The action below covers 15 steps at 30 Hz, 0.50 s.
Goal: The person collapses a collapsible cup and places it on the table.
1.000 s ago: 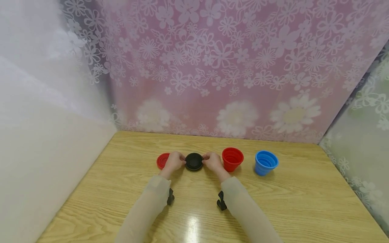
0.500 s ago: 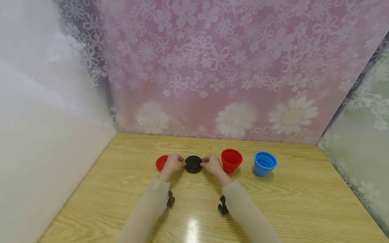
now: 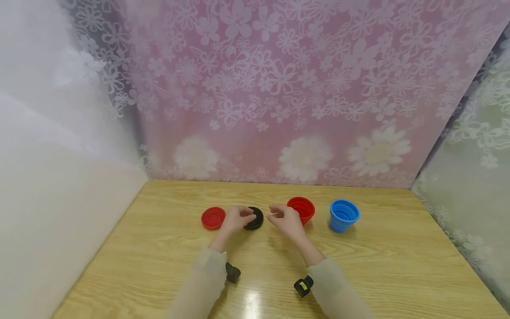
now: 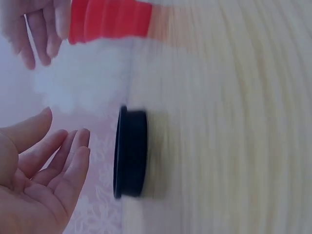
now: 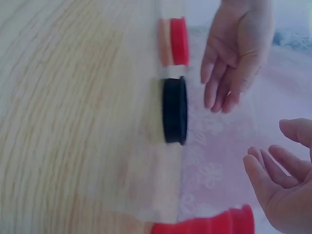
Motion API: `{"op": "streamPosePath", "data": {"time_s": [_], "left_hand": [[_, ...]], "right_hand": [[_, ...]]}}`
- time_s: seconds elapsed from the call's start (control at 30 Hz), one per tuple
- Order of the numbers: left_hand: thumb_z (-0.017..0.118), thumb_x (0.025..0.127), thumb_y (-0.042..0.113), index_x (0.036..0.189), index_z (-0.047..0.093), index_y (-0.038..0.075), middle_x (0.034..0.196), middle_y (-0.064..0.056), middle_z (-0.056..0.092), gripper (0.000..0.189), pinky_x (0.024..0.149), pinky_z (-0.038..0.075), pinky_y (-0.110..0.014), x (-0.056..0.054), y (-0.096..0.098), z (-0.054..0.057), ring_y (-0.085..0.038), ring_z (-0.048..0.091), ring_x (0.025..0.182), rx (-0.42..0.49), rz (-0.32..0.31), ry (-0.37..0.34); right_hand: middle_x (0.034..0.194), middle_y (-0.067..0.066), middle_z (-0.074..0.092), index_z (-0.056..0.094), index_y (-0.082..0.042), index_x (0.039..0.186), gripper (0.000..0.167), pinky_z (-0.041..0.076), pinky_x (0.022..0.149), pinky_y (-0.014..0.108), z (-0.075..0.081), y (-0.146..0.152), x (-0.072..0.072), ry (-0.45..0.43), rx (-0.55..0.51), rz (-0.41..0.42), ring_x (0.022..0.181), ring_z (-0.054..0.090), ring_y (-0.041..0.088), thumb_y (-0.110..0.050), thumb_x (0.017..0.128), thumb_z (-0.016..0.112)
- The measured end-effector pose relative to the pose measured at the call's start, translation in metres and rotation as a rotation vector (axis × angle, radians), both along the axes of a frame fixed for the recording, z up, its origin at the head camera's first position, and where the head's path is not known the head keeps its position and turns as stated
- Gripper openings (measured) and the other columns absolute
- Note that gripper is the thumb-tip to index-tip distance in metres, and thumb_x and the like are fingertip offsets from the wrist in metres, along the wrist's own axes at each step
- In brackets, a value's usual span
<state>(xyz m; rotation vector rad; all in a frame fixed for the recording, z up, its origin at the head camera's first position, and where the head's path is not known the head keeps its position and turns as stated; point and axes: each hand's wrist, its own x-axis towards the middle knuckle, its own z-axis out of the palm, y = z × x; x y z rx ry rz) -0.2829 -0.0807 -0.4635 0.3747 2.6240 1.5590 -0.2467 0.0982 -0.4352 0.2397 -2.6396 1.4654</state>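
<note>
A black collapsed cup lies flat on the wooden table, low and round with a rim, as the left wrist view confirms on the black cup. My left hand hovers over its left side, fingers loosely bent and holding nothing. In the right wrist view a gap shows between that left hand and the cup. To the right, my right hand is raised with bent, parted fingers, nothing in them. It partly covers an upright red folding cup behind it.
Left of the black cup lies a flattened red cup. A blue folding cup stands upright at the right. Floral cloth hangs behind the table's back edge.
Earlier, the fingers of both hands were on the black cup's edges. Now both hands have let go and lifted away, the right one moving rightward. The head view has shifted slightly.
</note>
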Motion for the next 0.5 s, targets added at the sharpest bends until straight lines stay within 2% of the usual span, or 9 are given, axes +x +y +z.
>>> {"op": "streamPosePath", "data": {"time_s": [0.13, 0.3, 0.5], "left_hand": [[0.061, 0.083, 0.01, 0.101, 0.062, -0.006, 0.095, -0.014, 0.062, 0.024, 0.065, 0.05, -0.028, 0.003, 0.014, -0.001, -0.023, 0.06, 0.083, 0.078, -0.012, -0.015], [0.061, 0.083, 0.007, 0.102, 0.061, -0.007, 0.092, -0.011, 0.063, 0.024, 0.064, 0.05, -0.026, 0.002, 0.029, -0.005, -0.017, 0.06, 0.08, 0.135, -0.007, -0.011], [0.062, 0.083, 0.008, 0.102, 0.062, -0.007, 0.091, -0.012, 0.063, 0.024, 0.062, 0.049, -0.024, 0.006, 0.041, -0.004, -0.019, 0.059, 0.08, 0.144, -0.006, -0.002]], "right_hand": [[0.101, 0.012, 0.062, 0.062, -0.001, 0.106, 0.029, 0.05, 0.072, 0.035, 0.008, 0.009, 0.011, 0.037, -0.003, -0.021, 0.086, 0.06, 0.023, -0.011, 0.079, 0.067], [0.101, 0.016, 0.061, 0.061, 0.002, 0.106, 0.029, 0.049, 0.076, 0.036, 0.012, 0.025, 0.016, 0.064, -0.015, -0.029, 0.088, 0.059, 0.025, -0.009, 0.08, 0.065], [0.098, 0.016, 0.062, 0.06, 0.003, 0.104, 0.027, 0.047, 0.079, 0.039, 0.015, 0.044, 0.02, 0.074, -0.01, -0.07, 0.09, 0.057, 0.028, -0.009, 0.08, 0.065]]}}
